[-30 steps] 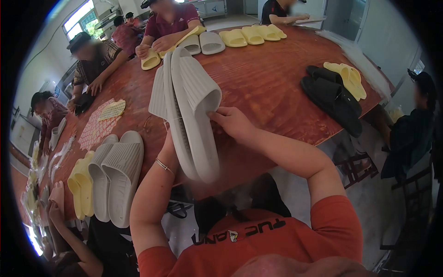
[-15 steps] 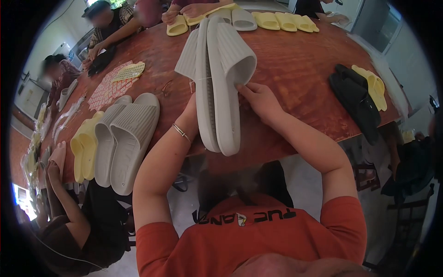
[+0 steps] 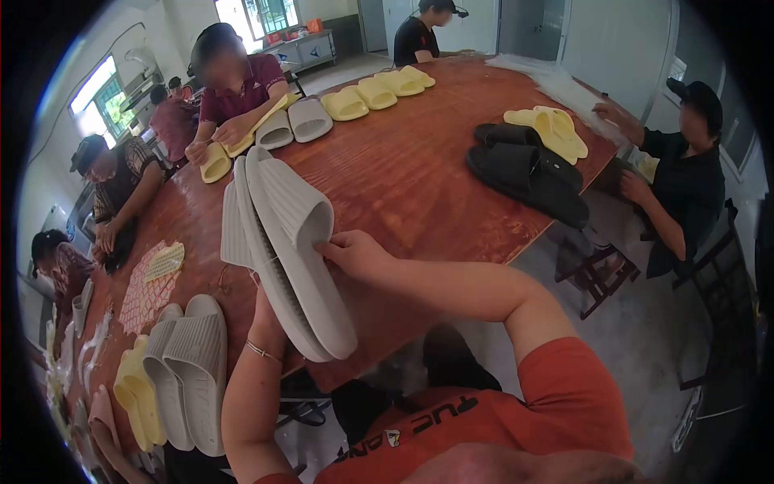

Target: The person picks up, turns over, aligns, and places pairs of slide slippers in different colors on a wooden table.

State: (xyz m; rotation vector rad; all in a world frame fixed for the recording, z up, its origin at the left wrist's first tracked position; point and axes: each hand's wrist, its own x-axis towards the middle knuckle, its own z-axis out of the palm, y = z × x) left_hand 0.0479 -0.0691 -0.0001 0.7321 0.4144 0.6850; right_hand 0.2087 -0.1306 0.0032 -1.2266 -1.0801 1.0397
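A pair of grey slide slippers (image 3: 298, 266) is held up before me, soles pressed together and toes pointing away. A thin tie shows across the gap between the soles. My right hand (image 3: 355, 254) grips the strap edge of the right-hand slipper between thumb and fingers. On the other side, my left hand (image 3: 264, 300) is closed on the pair from behind; its fingers are hidden by the slippers. A bracelet (image 3: 262, 352) circles my left wrist. Near my left arm another grey pair (image 3: 197, 375) rests beside yellow slippers (image 3: 139, 395).
Black slippers (image 3: 528, 169) and a yellow pair (image 3: 556, 133) lie at the table's right. A row of yellow slippers (image 3: 375, 93) and grey slippers (image 3: 310, 121) lines the far edge. Red-patterned sheet (image 3: 149, 290) lies left. Several co-workers sit around the wooden table (image 3: 419, 185).
My view has swung to the right, so the table and slippers appear shifted left and lower. Both hands keep hold of the grey pair, which now leans more to the left.
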